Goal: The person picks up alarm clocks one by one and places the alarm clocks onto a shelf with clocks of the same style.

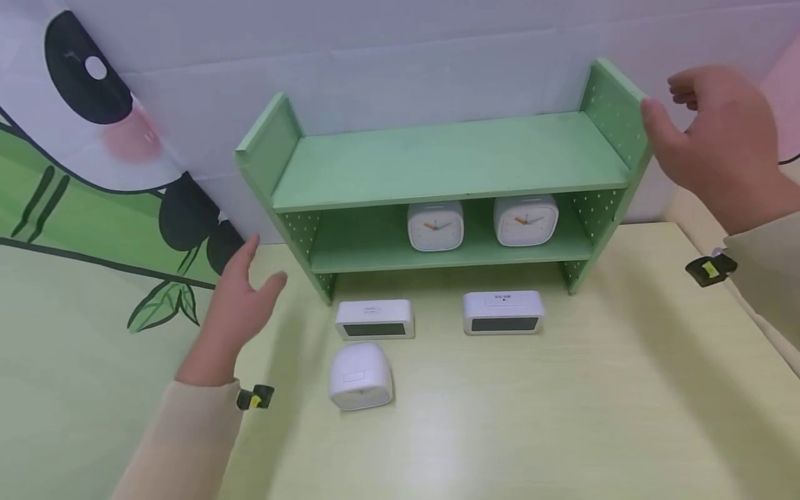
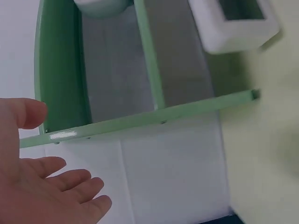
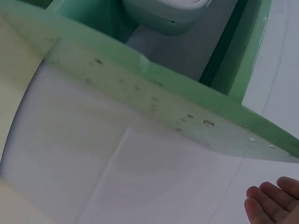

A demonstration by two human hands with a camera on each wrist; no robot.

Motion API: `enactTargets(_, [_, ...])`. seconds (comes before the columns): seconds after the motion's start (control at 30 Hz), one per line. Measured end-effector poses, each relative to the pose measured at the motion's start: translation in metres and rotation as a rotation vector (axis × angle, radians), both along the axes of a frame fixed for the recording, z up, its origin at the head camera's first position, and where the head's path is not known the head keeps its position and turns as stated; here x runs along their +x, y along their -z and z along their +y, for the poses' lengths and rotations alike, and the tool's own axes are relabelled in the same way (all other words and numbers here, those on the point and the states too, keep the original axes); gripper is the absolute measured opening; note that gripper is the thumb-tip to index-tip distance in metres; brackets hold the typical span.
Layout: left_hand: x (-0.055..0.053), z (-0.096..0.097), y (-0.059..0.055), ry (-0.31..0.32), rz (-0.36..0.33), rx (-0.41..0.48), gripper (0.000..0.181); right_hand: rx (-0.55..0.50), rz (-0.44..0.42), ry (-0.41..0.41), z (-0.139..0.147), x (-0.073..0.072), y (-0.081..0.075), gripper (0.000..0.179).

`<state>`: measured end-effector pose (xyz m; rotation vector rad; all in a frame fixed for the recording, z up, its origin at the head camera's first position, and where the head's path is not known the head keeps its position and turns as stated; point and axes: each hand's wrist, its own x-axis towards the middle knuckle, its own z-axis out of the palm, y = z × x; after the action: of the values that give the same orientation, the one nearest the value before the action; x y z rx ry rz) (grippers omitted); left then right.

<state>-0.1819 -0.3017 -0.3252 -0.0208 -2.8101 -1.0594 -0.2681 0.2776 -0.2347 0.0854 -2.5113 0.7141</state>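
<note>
A green two-tier shelf (image 1: 450, 160) stands on the table between my two hands. My left hand (image 1: 234, 312) is held up beside its left side panel, thumb and fingers spread and holding nothing. In the left wrist view, the panel's edge (image 2: 117, 123) runs close past the left fingers (image 2: 77, 179). Near the top of the right panel (image 1: 619, 104) is my right hand (image 1: 725, 142), its fingers loosely bent and nothing in them. Two white analog clocks, a left one (image 1: 435, 226) and a right one (image 1: 526, 221), sit on the lower board.
On the table (image 1: 500, 417), a left white digital clock (image 1: 375, 319) and a right one (image 1: 503, 312) lie before the shelf. A rounded white clock (image 1: 360, 376) is nearer me. Behind the shelf hangs a pale wall covering (image 1: 437, 76) with a cartoon print.
</note>
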Motion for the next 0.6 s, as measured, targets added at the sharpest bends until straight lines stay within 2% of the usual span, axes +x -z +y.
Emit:
enactTargets(0.1, [0.023,0.002,0.023,-0.002,-0.011,0.025,0.076,-0.2,-0.059,-0.017,-0.009,-0.007,0.005,0.06])
enactTargets(0.2, [0.044,0.01,0.041,-0.014,-0.043,0.043,0.076,-0.424,-0.067,-0.023,-0.02,-0.015,0.012,0.055])
enactTargets(0.27, [0.054,0.019,0.052,-0.027,-0.077,0.057,0.075,-0.561,-0.064,-0.029,-0.024,-0.019,0.016,0.052])
enactTargets(0.33, [0.063,0.029,0.061,-0.037,-0.107,0.079,0.073,-0.654,-0.067,-0.02,-0.026,-0.021,0.02,0.051])
enactTargets(0.4, [0.07,0.04,0.071,-0.046,-0.127,0.115,0.071,-0.701,-0.083,-0.012,-0.025,-0.023,0.023,0.052])
enactTargets(0.47, [0.078,0.052,0.079,-0.055,-0.142,0.175,0.069,-0.7,-0.105,-0.005,-0.022,-0.023,0.027,0.054])
enactTargets(0.6, [0.093,0.072,0.095,-0.071,-0.153,0.36,0.074,-0.671,-0.099,-0.019,-0.017,-0.023,0.033,0.055])
